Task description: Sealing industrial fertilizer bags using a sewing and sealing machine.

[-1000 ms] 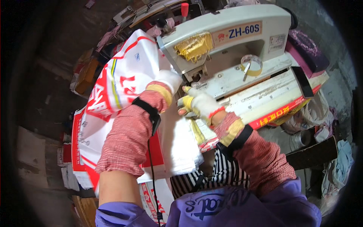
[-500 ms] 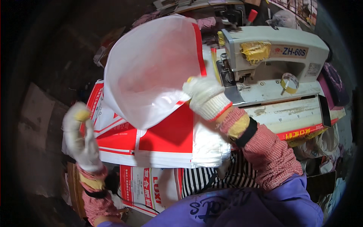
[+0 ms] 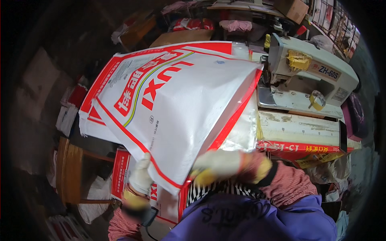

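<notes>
A white woven plastic bag with red edges and red printing (image 3: 181, 96) lies slanted over a stack of similar bags (image 3: 100, 94). Its mouth gapes toward the right, and one corner hangs over the near side. My left hand (image 3: 140, 176), in a white glove, grips the bag's near red edge, its fingertips partly hidden by the sheet. My right hand (image 3: 217, 164), gloved in white with yellow fingertips, is beside the bag's mouth at the near corner. Motion smears its fingers, so its hold is unclear.
At right stands a white sewing machine (image 3: 313, 70) with a tape roll (image 3: 317, 100) on its bed. A ruled board (image 3: 297, 125) runs before it. A wooden stool or frame (image 3: 69, 170) is at left, and another printed bag (image 3: 120, 172) hangs below the stack.
The bag, held up with its mouth wide, has swung down flat with its printed face up. Both hands have come nearer to my body, the left one onto the bag's edge.
</notes>
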`<action>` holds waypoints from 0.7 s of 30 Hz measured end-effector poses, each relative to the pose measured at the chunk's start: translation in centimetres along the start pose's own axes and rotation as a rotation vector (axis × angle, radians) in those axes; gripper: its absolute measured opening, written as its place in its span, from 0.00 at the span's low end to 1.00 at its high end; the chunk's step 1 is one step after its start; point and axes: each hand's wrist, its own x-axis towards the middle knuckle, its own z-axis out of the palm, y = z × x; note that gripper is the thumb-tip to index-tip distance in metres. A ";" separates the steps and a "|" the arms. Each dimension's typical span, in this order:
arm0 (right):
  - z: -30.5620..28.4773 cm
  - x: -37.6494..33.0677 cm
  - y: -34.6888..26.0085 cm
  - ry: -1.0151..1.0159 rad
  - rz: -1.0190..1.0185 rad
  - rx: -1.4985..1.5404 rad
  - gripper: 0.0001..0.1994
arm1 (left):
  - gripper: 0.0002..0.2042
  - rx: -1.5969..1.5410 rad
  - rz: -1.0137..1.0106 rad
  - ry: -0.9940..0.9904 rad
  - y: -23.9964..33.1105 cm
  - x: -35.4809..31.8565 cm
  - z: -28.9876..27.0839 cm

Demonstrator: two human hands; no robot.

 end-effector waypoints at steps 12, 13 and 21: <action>-3.0 6.6 10.2 0.515 -0.167 1.722 0.30 | 0.28 -0.245 -0.075 0.476 -9.6 -19.9 -19.9; -1.3 9.3 10.6 0.753 -0.047 1.246 0.23 | 0.28 -0.271 -0.102 0.659 -12.5 -22.1 -20.7; 10.6 17.0 15.5 0.354 0.135 -0.458 0.12 | 0.18 -0.613 -0.578 1.245 -35.9 -32.8 -20.4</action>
